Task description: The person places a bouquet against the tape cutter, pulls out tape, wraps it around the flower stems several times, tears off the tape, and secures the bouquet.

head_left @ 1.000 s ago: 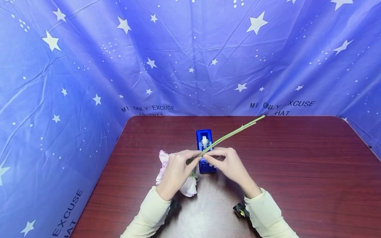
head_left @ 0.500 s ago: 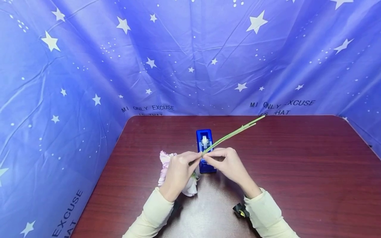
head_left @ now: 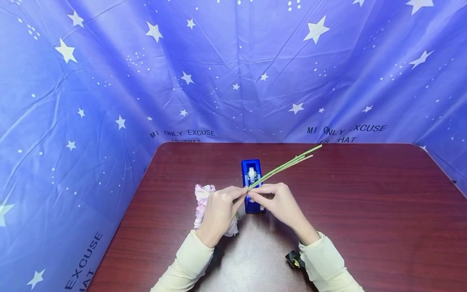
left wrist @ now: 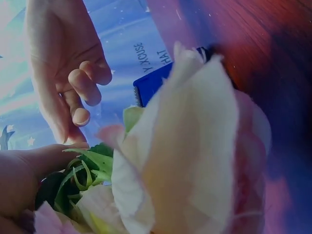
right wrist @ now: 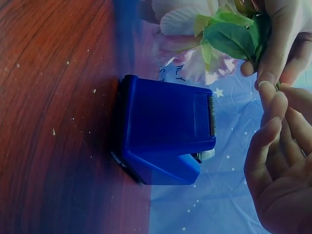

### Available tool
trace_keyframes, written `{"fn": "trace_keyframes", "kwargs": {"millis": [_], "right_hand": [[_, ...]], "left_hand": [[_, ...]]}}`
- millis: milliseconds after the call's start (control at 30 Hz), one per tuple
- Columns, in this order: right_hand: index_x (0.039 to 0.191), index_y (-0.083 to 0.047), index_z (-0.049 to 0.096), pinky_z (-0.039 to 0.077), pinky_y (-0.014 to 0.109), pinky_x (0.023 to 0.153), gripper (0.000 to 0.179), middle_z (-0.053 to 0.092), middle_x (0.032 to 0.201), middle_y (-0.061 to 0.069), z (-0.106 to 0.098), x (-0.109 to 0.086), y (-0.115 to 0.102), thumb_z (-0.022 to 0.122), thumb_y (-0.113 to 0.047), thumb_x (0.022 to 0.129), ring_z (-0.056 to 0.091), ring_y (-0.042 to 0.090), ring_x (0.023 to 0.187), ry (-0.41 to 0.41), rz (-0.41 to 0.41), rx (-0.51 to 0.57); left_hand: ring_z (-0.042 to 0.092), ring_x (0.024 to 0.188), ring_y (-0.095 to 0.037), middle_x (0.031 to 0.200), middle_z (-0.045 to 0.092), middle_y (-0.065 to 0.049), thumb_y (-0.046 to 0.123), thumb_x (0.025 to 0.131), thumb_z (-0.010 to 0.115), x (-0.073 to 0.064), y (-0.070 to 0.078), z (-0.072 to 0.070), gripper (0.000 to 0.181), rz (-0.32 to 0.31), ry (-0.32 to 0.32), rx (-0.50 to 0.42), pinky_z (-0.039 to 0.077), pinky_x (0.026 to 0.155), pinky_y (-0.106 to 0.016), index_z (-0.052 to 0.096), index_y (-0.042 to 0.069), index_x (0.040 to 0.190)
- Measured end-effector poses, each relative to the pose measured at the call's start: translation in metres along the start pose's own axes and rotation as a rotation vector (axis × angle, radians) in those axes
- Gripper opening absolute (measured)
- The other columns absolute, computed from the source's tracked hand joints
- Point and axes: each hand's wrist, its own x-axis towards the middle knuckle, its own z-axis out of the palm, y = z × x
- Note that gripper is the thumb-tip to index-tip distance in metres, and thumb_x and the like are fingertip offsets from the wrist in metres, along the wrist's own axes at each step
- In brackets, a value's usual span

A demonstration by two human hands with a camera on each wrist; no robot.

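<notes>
My left hand grips a small bunch of pink and white flowers by the green stems, just past the blooms. The stem ends stick out to the upper right. Close against the left fingertips, the thumb and index finger of my right hand pinch the stems. A pale bloom fills the middle of the left wrist view, with green leaves below the heads in the right wrist view. Beneath both hands stands a blue tape dispenser with a clear roll.
The dark red wooden table reaches to a blue star-print curtain at the back and left. Small pale specks lie on the tabletop. A black strap sits under the right cuff.
The stem tips have dropped slightly and fanned apart, so a third end shows. My left hand has shifted a little to the right, and the right hand has stayed nearly still.
</notes>
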Motion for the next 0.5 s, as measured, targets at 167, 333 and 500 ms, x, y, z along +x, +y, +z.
{"fn": "trace_keyframes", "kwargs": {"millis": [167,333,500], "right_hand": [[0.099,-0.01,0.079,0.047,0.024,0.049,0.016,0.073,0.077,0.003,0.0,0.0,-0.001,0.073,-0.021,0.089,0.061,0.009,0.053,-0.005,0.002,0.019],[0.102,-0.008,0.078,0.051,0.026,0.053,0.017,0.074,0.085,0.003,-0.005,-0.001,-0.009,0.071,-0.019,0.091,0.063,0.014,0.055,-0.007,-0.026,-0.002],[0.102,-0.012,0.078,0.054,0.025,0.061,0.014,0.074,0.093,-0.001,-0.012,-0.003,-0.018,0.072,-0.015,0.09,0.066,0.016,0.067,0.065,-0.055,-0.005]], "left_hand": [[0.073,0.073,-0.011,0.084,0.076,-0.001,0.004,0.082,0.078,0.0,-0.002,-0.001,0.016,0.017,0.008,0.053,0.056,0.063,-0.026,0.079,0.009,0.098],[0.072,0.072,-0.012,0.083,0.076,-0.001,0.005,0.082,0.078,0.001,-0.004,-0.002,0.014,0.021,0.004,0.091,0.056,0.062,-0.027,0.079,0.01,0.096],[0.072,0.07,-0.012,0.081,0.076,0.0,0.005,0.082,0.078,0.001,-0.004,-0.006,0.015,0.023,-0.022,0.113,0.055,0.06,-0.028,0.079,0.011,0.096]]}}
